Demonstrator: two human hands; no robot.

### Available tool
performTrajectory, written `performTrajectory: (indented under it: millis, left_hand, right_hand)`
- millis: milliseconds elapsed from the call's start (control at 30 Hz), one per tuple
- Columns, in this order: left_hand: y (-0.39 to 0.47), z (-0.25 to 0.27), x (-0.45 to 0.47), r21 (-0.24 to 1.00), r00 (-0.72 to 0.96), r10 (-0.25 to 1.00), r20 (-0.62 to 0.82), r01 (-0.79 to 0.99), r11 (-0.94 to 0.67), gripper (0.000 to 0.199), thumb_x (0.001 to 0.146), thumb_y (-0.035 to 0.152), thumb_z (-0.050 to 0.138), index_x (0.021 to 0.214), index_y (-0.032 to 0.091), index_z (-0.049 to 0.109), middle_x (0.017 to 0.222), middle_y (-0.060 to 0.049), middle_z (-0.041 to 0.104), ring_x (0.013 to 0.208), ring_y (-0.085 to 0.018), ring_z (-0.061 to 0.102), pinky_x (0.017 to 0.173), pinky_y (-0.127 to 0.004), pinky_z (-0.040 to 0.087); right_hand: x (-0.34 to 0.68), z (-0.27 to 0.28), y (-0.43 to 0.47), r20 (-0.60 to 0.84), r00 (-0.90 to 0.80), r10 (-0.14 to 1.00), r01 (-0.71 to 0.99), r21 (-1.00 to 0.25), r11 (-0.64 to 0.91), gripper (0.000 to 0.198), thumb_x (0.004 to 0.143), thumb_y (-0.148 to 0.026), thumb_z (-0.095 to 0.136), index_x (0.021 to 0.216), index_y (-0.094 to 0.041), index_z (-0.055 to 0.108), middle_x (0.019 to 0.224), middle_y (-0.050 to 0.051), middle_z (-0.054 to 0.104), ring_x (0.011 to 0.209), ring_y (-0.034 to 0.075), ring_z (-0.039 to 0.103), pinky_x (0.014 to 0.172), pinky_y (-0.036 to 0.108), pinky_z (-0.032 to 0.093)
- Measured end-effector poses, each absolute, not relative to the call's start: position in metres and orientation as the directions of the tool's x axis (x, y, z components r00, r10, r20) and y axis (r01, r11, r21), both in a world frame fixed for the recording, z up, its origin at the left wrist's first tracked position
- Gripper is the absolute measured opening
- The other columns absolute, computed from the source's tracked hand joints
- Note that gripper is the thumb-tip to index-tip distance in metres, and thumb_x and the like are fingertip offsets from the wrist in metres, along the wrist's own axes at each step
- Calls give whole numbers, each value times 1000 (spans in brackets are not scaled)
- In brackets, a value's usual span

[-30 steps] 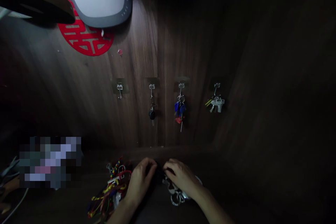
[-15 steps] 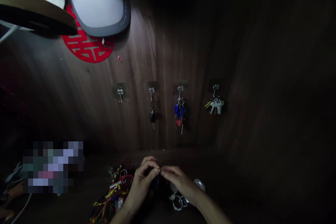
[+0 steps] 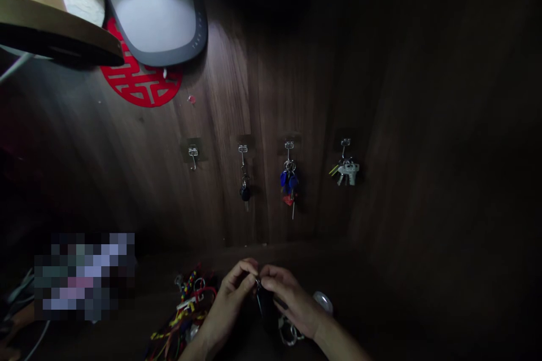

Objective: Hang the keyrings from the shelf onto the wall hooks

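Observation:
My left hand (image 3: 231,296) and my right hand (image 3: 292,299) meet at the lower middle, fingertips pinched together. Between them is a small metal ring (image 3: 257,281), mostly covered by the fingers. A dark, long object (image 3: 266,307) hangs below it, between the palms; its kind is too dark to make out. Left of my left hand lies a heap of colourful cords and lanyards (image 3: 186,307) with metal clasps. Beside and below my right hand are several silvery rings (image 3: 289,331) and a clear round piece (image 3: 323,301).
On the dark wood wall are hooks: a bare hook (image 3: 193,152), a black-headed key (image 3: 245,190), blue-headed keys (image 3: 289,180) and a pale-tagged key bunch (image 3: 349,171). A grey cap (image 3: 156,17) overlaps a red cut-out ornament (image 3: 146,87). A blurred-out patch (image 3: 84,276) lies at left.
The dark long object now shows below the metal ring between my hands. My right hand's fingers have shifted slightly. The whole view has moved a little.

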State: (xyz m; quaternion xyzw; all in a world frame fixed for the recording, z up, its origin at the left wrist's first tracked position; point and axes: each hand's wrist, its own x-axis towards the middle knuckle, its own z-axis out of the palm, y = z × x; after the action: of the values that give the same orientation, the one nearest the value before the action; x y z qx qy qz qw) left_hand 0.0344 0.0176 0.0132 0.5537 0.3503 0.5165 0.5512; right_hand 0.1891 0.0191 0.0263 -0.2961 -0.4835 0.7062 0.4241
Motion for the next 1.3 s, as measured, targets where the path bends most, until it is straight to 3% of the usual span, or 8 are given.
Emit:
performTrajectory:
  millis: [133,233,500,767,1000,1300]
  left_hand:
    - [22,10,37,973,166,965,203,-141,-180,26,75,43,65,89,22,62,87,1,58,88,-18,52,81,-26,40]
    - [25,5,39,965,121,961,248,-115,-235,27,73,45,66,86,21,61,83,0,60,86,-18,54,80,-27,41]
    - [21,12,38,951,17,951,310,19,-310,27,76,44,63,70,18,60,74,0,56,76,-16,51,74,-25,42]
    - [23,11,36,962,17,962,273,9,-273,37,76,53,58,65,18,56,66,2,53,68,-14,48,66,-22,41]
    - [30,2,28,963,-18,968,251,110,-248,39,79,55,52,76,17,59,73,0,58,73,-17,52,68,-24,42]
    - [35,-8,26,934,20,967,255,253,-252,37,80,55,49,80,19,60,73,1,59,72,-17,53,68,-23,42]
  right_hand:
    - [185,16,27,76,-260,963,-164,-986,33,32,68,-47,66,67,-18,55,60,-5,47,60,10,43,56,21,32]
    - [185,12,31,186,-182,965,-41,-982,182,34,71,-51,63,71,-17,57,65,-3,52,64,12,46,60,23,35]
    - [187,11,32,283,-216,934,42,-953,299,35,79,-53,54,74,-19,57,67,-3,52,67,13,48,63,23,38]
    - [188,24,25,390,-234,890,203,-876,438,34,86,-48,47,73,-19,58,68,-2,54,69,14,50,64,23,38]
    - [186,54,41,421,-182,889,172,-876,450,31,87,-47,46,80,-19,58,77,1,62,76,17,58,70,25,43]
    - [167,147,96,652,6,758,95,-755,649,25,84,-43,50,77,-20,55,76,1,63,73,16,58,66,26,44]
